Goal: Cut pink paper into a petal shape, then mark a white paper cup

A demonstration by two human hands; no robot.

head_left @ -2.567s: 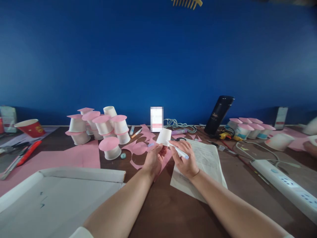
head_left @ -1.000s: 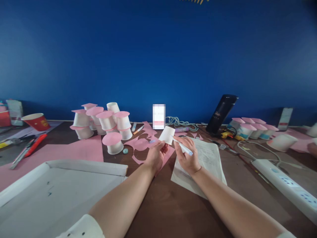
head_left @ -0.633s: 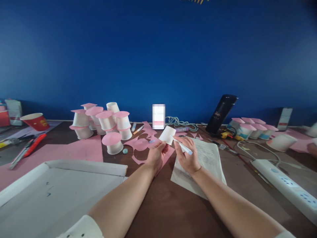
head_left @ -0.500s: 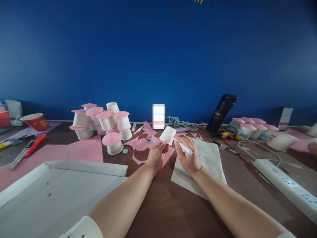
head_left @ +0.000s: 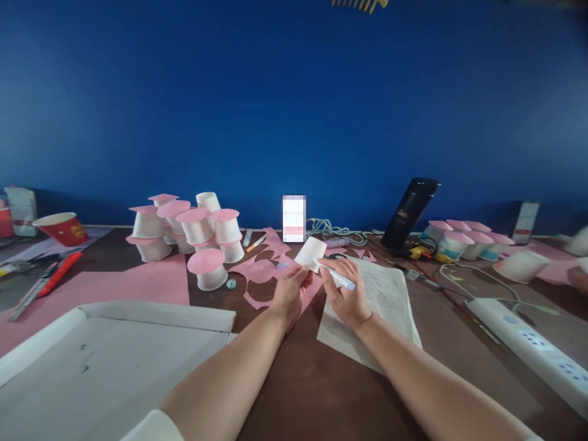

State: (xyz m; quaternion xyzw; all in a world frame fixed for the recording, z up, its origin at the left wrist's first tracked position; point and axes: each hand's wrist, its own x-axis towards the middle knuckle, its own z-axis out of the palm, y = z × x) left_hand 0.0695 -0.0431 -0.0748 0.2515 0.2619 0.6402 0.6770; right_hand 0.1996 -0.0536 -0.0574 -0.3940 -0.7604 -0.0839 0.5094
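A small white paper cup (head_left: 310,252) is tilted in the fingers of my left hand (head_left: 291,293), its side facing me. My right hand (head_left: 348,291) grips a white marker (head_left: 340,279) with a pale blue end; its tip points at the cup's lower right side. Whether the tip touches the cup is too small to tell. Under my right hand lies a printed sheet (head_left: 390,300). Left of my hands stand several stacked white cups with pink paper tops (head_left: 206,261), and cut pink paper scraps (head_left: 261,269) are just behind my left hand.
A white shallow box (head_left: 151,343) fills the front left, near a red-handled cutter (head_left: 62,272) and a red cup (head_left: 62,229). On the right are a power strip (head_left: 528,349), cables, a black tumbler (head_left: 410,213) and more pink-topped cups (head_left: 473,239). Another person's hand (head_left: 579,277) shows at the right edge.
The cup has turned and tipped slightly in my left hand, and the marker's tip has come a little lower on it. The whole view has shifted slightly.
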